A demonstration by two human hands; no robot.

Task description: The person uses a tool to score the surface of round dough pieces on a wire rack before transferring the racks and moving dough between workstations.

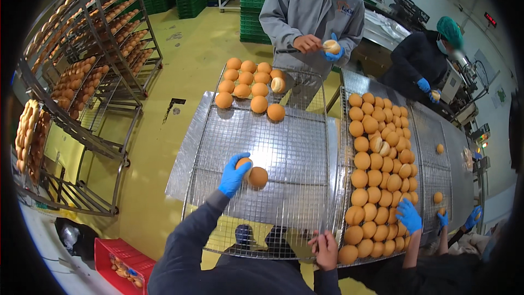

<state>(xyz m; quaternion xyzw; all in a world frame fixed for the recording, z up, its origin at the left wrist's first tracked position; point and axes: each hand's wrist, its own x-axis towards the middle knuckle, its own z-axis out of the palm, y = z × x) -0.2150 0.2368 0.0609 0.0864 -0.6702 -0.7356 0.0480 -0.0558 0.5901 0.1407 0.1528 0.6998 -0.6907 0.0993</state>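
My left hand point(233, 177), in a blue glove, is closed round a round golden-brown bun point(244, 164) low over the wire rack point(218, 136). Right beside that bun, another bun point(258, 177) shows its brown top. My right hand point(326, 250) is bare and closed near the rack's near right corner. What its fingers hold, if anything, I cannot make out. At the far end of the same rack sits a group of buns point(245, 78), one with a pale cut side showing.
Opposite, a person in a grey jacket point(311, 16) holds a bun. A tray packed with buns point(376, 177) lies to the right, where another worker's gloved hand point(409, 217) reaches over it. Rolling racks point(123, 153) stand left; a red crate point(103, 259) sits lower left.
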